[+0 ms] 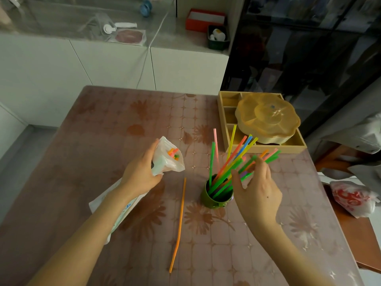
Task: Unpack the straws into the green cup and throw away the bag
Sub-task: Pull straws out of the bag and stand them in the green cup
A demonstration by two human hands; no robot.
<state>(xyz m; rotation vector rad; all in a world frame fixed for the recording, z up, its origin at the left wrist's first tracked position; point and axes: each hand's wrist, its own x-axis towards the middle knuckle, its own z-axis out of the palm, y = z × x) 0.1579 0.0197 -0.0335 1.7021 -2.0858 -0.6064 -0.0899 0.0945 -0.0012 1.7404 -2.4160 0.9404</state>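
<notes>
A green cup (214,200) stands upright on the table and holds several coloured straws (226,162) that fan out up and to the right. My right hand (257,190) is just right of the cup, its fingers curled around a bunch of those straws near their upper ends. My left hand (142,172) grips a long clear plastic bag (167,159) near its open mouth; a few straw ends show inside. The rest of the bag trails under my left forearm. One orange straw (179,223) lies loose on the table between my hands.
A wooden divided tray (224,120) with a tan flower-shaped lidded dish (268,118) sits at the table's far right. A red-printed plastic bag (352,199) lies on a chair to the right. White cabinets stand behind the patterned table (123,120).
</notes>
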